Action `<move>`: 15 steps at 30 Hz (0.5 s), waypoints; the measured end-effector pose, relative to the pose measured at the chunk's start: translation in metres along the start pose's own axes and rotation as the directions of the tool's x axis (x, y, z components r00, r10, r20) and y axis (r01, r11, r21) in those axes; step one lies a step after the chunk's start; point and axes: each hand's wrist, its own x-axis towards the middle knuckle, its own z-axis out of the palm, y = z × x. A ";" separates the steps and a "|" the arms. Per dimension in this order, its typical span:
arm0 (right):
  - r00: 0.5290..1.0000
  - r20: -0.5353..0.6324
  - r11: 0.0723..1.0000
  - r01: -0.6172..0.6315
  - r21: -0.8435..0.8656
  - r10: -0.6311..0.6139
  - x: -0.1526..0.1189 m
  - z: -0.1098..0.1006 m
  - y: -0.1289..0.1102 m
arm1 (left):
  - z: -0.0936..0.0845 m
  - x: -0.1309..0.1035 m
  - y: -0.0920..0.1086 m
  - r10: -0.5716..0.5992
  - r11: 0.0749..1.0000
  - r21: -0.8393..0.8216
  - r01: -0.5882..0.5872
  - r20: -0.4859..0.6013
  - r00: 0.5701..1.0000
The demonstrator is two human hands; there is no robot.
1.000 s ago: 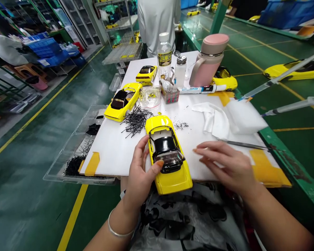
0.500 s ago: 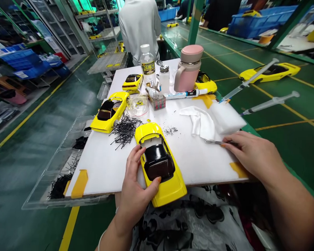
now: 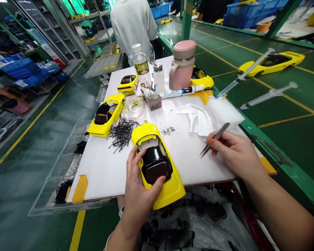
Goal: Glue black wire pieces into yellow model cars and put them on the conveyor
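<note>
My left hand (image 3: 142,177) grips a yellow model car body (image 3: 170,191) by its side, the thumb lying near its dark rear window. The car rests at the front edge of the white work board (image 3: 107,174). Between the fingers of my right hand (image 3: 232,150) is a pair of metal tweezers (image 3: 216,139), tips pointing down and left above the board. Beyond the car's front lie a pile of thin black sticks (image 3: 122,134) and a scatter of tiny black bits (image 3: 167,130). A white cloth (image 3: 196,118) lies just past the tweezers.
At the back stand a pink mug (image 3: 181,66), a clear bottle (image 3: 141,66) and a small jar (image 3: 158,78). A marker (image 3: 180,92) lies before them. Another yellow car body (image 3: 107,115) sits left. Two syringes (image 3: 246,73) (image 3: 269,96) stick out at right. A person (image 3: 132,28) stands behind.
My right hand has lifted the tweezers off the board's right side and turned them upright, moving left toward the car. My left hand still holds the car body. The view has shifted slightly.
</note>
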 end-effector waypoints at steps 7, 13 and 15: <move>0.933 0.360 0.984 0.063 -0.167 0.001 0.003 -0.016 0.001 | -0.010 -0.001 -0.013 -0.006 0.978 -0.211 0.003 -0.014 1.000; 0.977 0.212 0.996 0.028 -0.085 -0.009 0.036 -0.011 -0.034 | -0.023 0.019 -0.013 0.069 0.966 -0.233 -0.110 -0.176 0.982; 0.982 0.189 1.000 0.021 -0.020 -0.016 0.052 0.006 -0.047 | -0.025 0.023 -0.016 0.084 0.973 -0.192 -0.127 -0.215 0.973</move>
